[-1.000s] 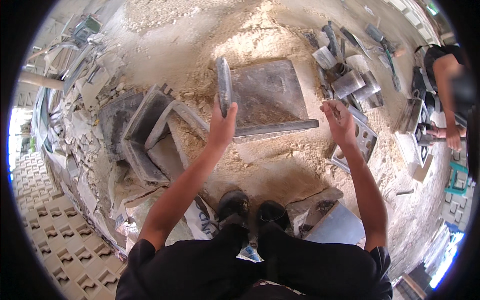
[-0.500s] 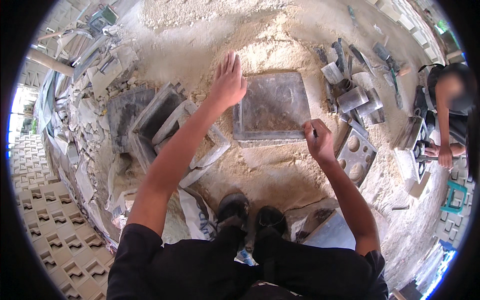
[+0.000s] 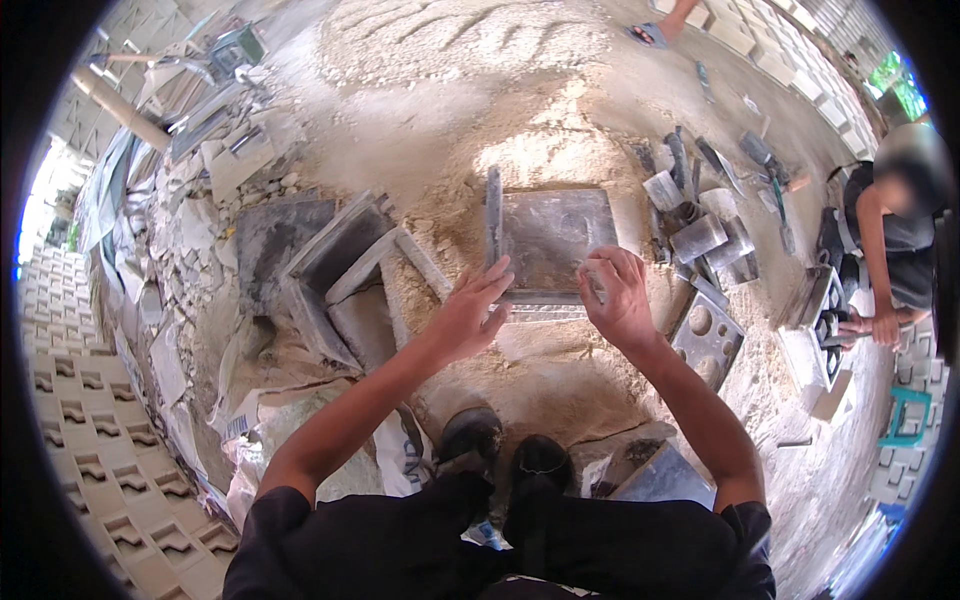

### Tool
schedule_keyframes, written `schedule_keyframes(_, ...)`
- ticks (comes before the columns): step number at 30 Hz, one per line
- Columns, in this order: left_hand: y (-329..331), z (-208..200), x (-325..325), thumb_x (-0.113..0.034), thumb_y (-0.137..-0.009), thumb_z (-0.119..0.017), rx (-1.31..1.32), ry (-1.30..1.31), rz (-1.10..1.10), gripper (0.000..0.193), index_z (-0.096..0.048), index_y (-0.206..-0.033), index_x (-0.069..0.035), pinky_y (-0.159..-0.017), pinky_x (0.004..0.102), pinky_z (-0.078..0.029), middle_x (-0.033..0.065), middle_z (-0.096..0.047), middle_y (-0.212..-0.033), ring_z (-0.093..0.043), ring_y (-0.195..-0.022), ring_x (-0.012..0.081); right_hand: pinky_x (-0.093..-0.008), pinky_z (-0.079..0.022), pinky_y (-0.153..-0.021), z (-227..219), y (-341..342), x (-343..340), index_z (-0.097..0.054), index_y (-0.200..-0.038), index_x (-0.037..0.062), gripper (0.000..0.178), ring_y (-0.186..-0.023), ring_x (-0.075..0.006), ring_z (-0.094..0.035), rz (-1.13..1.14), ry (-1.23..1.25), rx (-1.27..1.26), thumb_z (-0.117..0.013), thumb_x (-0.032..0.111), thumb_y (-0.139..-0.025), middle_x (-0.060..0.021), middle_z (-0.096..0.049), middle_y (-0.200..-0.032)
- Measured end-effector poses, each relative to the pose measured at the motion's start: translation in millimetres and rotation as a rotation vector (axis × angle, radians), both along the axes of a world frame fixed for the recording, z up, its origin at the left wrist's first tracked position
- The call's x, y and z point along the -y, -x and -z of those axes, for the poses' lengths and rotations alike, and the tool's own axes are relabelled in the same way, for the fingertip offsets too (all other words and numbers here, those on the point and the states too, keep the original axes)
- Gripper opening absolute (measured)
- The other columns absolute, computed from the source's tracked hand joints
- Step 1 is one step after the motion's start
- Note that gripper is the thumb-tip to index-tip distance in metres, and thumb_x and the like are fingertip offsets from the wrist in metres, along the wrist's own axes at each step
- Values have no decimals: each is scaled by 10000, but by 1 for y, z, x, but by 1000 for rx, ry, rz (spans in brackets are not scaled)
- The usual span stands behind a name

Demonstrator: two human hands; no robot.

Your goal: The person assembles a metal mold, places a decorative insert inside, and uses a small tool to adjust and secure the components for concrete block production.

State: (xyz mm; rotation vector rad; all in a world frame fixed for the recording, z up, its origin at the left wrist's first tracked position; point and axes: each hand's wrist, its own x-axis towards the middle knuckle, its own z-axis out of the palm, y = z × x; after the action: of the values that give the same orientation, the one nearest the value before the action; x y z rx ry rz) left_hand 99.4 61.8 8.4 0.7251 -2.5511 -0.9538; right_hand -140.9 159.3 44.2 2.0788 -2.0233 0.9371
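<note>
A square, dark metal mould plate (image 3: 558,235) lies on the sandy ground in front of me. Along its left side runs a narrow grey bar (image 3: 493,212), whose far end sticks out past the plate's far edge. My left hand (image 3: 468,315) is at the plate's near left corner, fingers stretched and thumb apart, with its fingertips by the bar's near end; whether they touch it I cannot tell. Over the near right corner, my right hand (image 3: 618,300) has its fingers curled toward the thumb in a pinch. What it holds, if anything, is hidden.
Angled grey frames (image 3: 335,265) stand at left beside broken rubble (image 3: 195,250). Right of the plate lie metal cylinders (image 3: 700,235) and a plate with round holes (image 3: 707,335). A co-worker (image 3: 890,230) handles another mould at far right. A sandalled foot (image 3: 650,33) shows at the top.
My left hand has come back from the plate's far left corner to its near left corner. The bar now reaches past the far edge. My right hand's fist has loosened into a pinch.
</note>
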Motion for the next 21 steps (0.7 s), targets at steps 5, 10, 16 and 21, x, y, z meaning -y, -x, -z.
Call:
schedule_keyframes(5,-57,-30,28,-108,-864,-617,-204,23,-294,126,-656,-933,-10,-922,397,-461,136,-668,-1009,-625,-1030,292,-387,-413,-830,-32,-35,29,-595,-846,67,105,-925,-248,-559,-308,-74,73,-673,137,-836,-70,-569,-975)
schedule_keyframes(10,-143,-29,74,-155,-821,-673,-140,220,-766,318,-572,-1082,-6,-985,411,-400,189,-582,-1156,-539,-1118,340,-412,-435,-849,-46,-78,68,-587,-908,32,173,-955,-292,-569,-508,-193,118,-617,200,-882,-127,-573,-980)
schedule_keyframes(16,-208,18,70,-146,-740,-715,-207,-115,-1239,553,-453,-1183,56,-941,438,-441,210,-537,-1126,-548,-1044,346,-438,-478,-848,-13,-132,116,-592,-965,-4,239,-937,-332,-601,-569,-332,187,-594,224,-893,-179,-589,-977)
schedule_keyframes(21,-224,24,69,-63,-661,-634,-494,-1030,-1283,270,-582,-920,-5,-603,381,-483,96,-587,-781,-577,-665,232,-428,-486,-901,-2,-155,179,-577,-1047,-37,309,-996,-348,-612,-506,-504,221,-594,238,-905,-235,-618,-1067)
